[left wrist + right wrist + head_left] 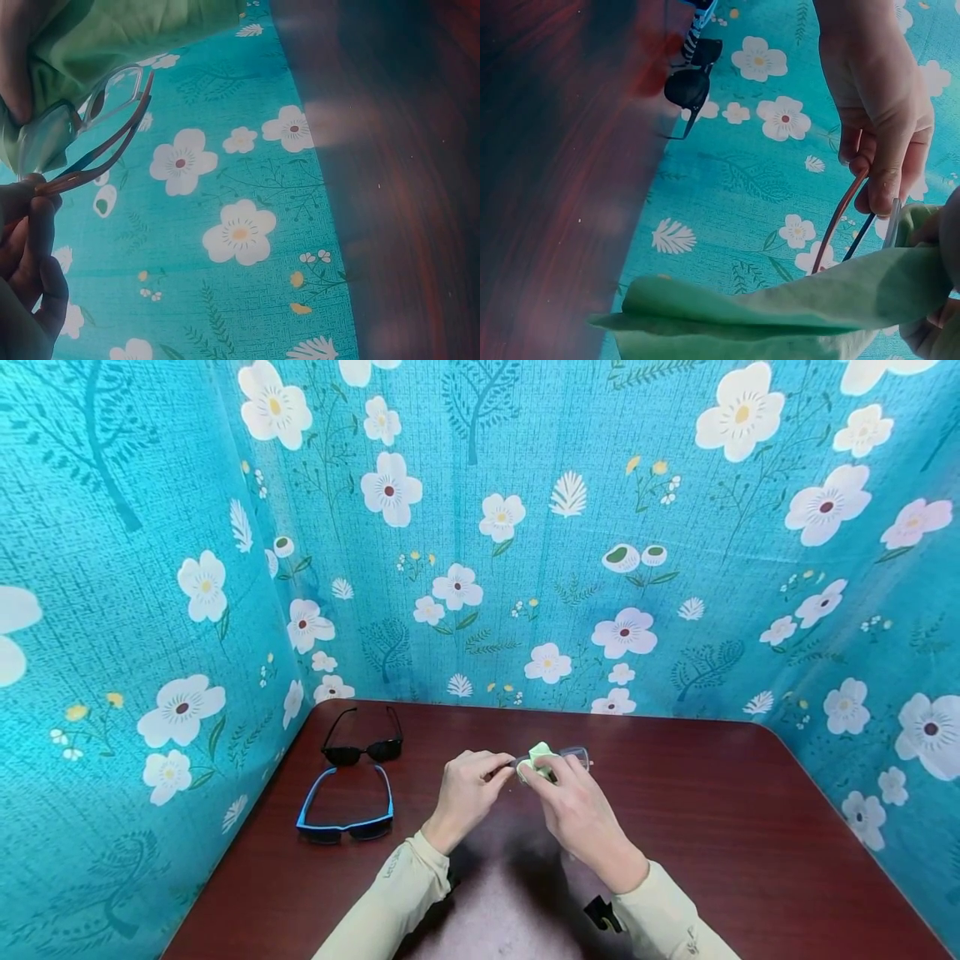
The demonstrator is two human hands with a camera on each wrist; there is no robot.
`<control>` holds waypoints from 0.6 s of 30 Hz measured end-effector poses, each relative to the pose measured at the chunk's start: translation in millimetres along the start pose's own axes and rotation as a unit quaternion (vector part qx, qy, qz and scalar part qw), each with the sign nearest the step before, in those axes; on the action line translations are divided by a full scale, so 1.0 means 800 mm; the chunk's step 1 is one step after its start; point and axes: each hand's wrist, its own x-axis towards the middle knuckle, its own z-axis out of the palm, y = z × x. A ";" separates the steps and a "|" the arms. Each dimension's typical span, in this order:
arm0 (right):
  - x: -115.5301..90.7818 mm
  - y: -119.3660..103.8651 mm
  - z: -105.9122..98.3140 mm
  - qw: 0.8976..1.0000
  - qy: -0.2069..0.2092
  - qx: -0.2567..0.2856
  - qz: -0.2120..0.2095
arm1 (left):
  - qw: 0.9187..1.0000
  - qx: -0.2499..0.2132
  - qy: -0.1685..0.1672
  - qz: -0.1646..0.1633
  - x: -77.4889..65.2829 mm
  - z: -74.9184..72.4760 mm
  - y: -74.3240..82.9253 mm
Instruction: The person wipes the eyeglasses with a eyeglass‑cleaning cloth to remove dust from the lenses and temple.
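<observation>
My left hand (465, 789) pinches a pair of clear-lensed eyeglasses (576, 757) at one end of the frame, beside the hinge. In the left wrist view the temples (97, 172) reach out from the fingertips, brown and dark in colour. A light green cloth (540, 750) is in my right hand (581, 814), its fingers pressing it around a lens. From the right wrist, the cloth (780, 307) hangs in a wide fold and hides most of the lenses. The glasses are held above the table, between both hands.
On the left of the dark red table (697, 827) lie black sunglasses (363, 752) and, nearer, blue-framed sunglasses (345, 829), both with temples unfolded. A turquoise flowered curtain (465, 543) stands behind the table and along both sides.
</observation>
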 end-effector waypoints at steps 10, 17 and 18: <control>0.002 -0.001 0.001 1.000 0.010 -0.006 0.012 | 0.999 -0.002 0.002 0.033 0.001 0.000 -0.004; 0.001 0.004 -0.001 1.000 0.014 -0.011 0.021 | 0.999 -0.026 0.018 0.026 0.000 -0.002 -0.006; 0.001 0.005 -0.002 1.000 0.015 -0.011 0.023 | 0.999 -0.032 0.018 0.019 0.000 -0.003 -0.006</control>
